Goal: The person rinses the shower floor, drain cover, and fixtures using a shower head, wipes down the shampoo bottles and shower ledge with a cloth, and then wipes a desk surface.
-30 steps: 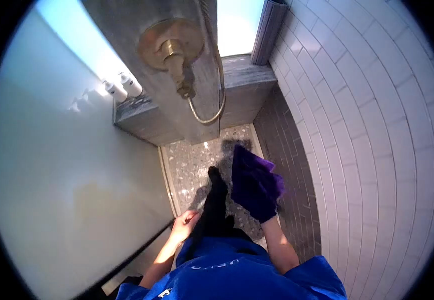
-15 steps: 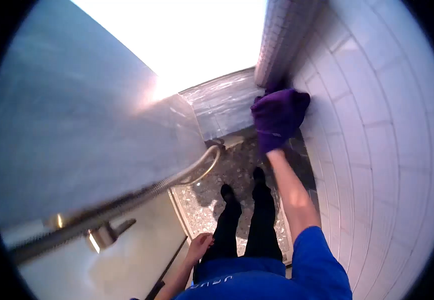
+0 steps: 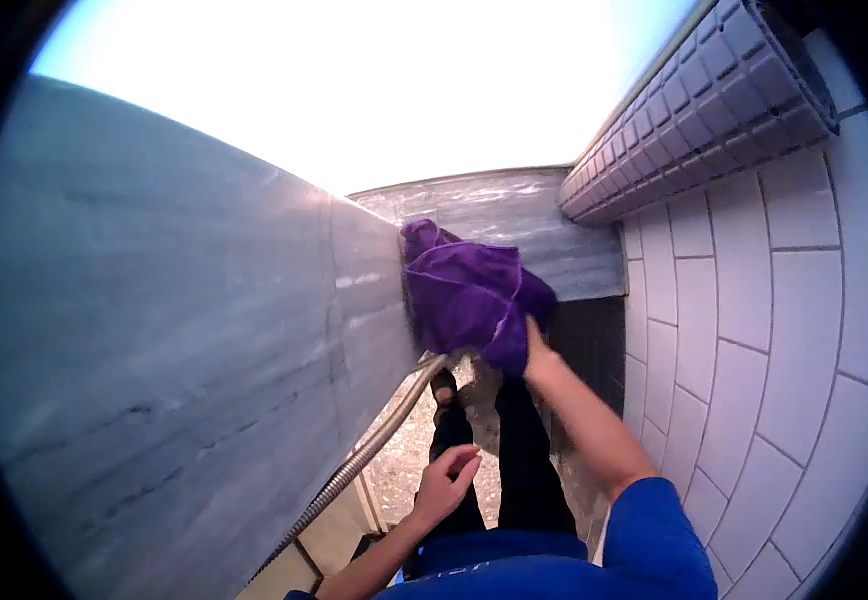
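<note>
My right hand (image 3: 540,352) reaches forward and is closed on a purple cloth (image 3: 464,290). Most of its fingers are hidden by the folds. The cloth is spread against the low grey marble-look wall at the back, beside the corner with the left panel. My left hand (image 3: 451,478) hangs in front of my thighs, holding nothing, its fingers loosely bent and apart from the thumb. Just ahead of it, a ribbed metal hose (image 3: 379,440) runs along the left side and passes under the cloth's lower edge.
A tall grey marble-look panel (image 3: 184,290) stands at left. White tiles (image 3: 734,290) cover the right wall. A rolled grey mat (image 3: 694,120) rests at the upper right, near a very bright window (image 3: 384,90). Below is a speckled floor (image 3: 404,455).
My right hand has swept the purple cloth leftward from beside the right wall to the back left corner. My left hand has risen slightly and moved right. The view has shifted.
</note>
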